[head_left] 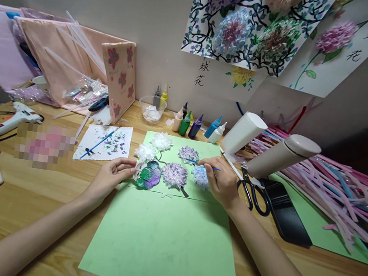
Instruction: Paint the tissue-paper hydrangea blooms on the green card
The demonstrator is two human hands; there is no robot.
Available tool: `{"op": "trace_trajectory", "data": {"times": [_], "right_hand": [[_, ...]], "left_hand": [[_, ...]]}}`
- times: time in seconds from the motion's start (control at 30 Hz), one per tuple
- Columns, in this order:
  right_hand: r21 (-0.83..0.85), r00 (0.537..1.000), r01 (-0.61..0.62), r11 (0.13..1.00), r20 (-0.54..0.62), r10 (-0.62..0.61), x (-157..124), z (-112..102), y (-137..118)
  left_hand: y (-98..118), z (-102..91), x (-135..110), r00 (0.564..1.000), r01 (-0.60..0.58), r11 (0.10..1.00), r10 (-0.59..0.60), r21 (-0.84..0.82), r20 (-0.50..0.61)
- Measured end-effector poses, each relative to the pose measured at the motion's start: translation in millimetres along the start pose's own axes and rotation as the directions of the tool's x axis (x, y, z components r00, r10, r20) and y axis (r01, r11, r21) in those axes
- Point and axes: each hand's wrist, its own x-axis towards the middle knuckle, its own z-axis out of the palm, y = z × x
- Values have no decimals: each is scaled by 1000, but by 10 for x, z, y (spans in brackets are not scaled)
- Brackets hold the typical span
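Note:
My left hand (114, 175) pinches the edge of a small paint palette (149, 175) with green and purple wells. In my right hand (221, 183) is a thin blue paintbrush (193, 161), its tip over a lilac paper flower (187, 153). Beneath that hand, partly covered, lies a pale blue flower (200, 177). A larger lilac flower (174, 175) is beside the palette. Two white flowers (162, 141) are further back and left, one of them partly behind the palette. All the flowers lie on light green paper (169, 241).
Paint bottles (195, 127), a plastic bowl (152, 108), a white roll (245, 130) and a tilted tumbler (284, 156) line the back. Right are scissors (254, 193), a black phone (286, 212) and pipe cleaners (328, 185). Left are paint-spotted paper (104, 145) and a glue gun (15, 119).

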Motion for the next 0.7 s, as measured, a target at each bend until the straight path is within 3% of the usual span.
{"op": "trace_trajectory", "data": {"times": [0.17, 0.37, 0.53, 0.7], "right_hand": [[-25, 999, -12, 1000, 39, 13, -5, 7, 8], [10, 1000, 0, 1000, -6, 0, 11, -12, 2], [5, 999, -12, 1000, 42, 12, -1, 6, 23], [-4, 1000, -16, 1000, 13, 16, 1, 6, 24]], "left_hand": [[-5, -2, -3, 1000, 0, 1000, 0, 7, 0], [-7, 7, 0, 1000, 11, 1000, -11, 8, 13], [-24, -4, 14, 1000, 13, 1000, -14, 12, 28], [-16, -5, 11, 1000, 11, 1000, -11, 12, 15]]}}
